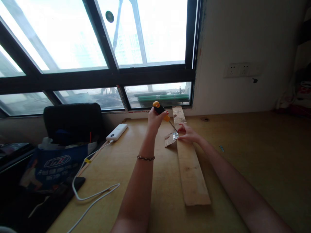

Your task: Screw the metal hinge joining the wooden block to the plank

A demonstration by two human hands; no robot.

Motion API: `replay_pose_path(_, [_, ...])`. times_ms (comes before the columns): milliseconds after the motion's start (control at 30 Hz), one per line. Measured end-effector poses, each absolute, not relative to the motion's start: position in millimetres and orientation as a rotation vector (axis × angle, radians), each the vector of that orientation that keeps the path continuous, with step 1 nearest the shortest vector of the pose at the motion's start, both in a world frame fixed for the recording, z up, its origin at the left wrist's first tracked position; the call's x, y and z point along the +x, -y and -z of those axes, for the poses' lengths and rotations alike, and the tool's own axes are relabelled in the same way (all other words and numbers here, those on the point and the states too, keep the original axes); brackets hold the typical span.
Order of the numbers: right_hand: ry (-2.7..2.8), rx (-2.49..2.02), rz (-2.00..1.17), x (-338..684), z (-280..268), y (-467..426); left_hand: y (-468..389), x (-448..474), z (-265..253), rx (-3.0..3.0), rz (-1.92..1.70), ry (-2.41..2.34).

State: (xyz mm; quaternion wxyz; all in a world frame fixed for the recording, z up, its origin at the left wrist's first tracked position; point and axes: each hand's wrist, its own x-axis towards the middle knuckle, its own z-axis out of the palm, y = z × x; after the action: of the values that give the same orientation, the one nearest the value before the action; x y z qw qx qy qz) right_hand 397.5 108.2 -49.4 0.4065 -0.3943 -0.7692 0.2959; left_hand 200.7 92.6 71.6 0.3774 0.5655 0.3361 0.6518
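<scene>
Screwdriver on a little hinge, both hands in close

So the left hand (155,120) is wrapped tight round the yellow-and-black screwdriver (159,108), with the shaft slanting down and right from that fist to the small metal hinge (175,135). The right hand (188,133) is just right of the tip, finger and thumb at the hinge; can't tell if they're actually pinching anything.

The hinge looks to span the join between a short wood piece (169,140), tilted just below and left of the tip, and the long board (193,174), which runs toward the wearer from under the right fingers. A couple of what look like screws (221,148) lie well off to the right of that hand.

Handling-wise, I'd guess the hinge is light, stiff and a bit slick, so hold it by the edges, clear of the tip. The board should be rigid and grippy, best pinned flat by its sides. The short piece is probably light and easy to swing. Chunky handle, so a full-palm hold suits it.
</scene>
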Motion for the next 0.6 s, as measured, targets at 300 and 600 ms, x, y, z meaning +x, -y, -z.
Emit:
replay_pose_path(300, [1.945, -0.999, -0.744, 397.2, 50.0, -107.9, -79.0, 214.3, -73.7, 1.794, -1.587, -0.744])
replay_pose_path(600, [1.926, -1.004, -0.743, 396.6, 48.1, -105.9, -85.4, 208.7, -69.8, 1.846, -1.595, -0.993])
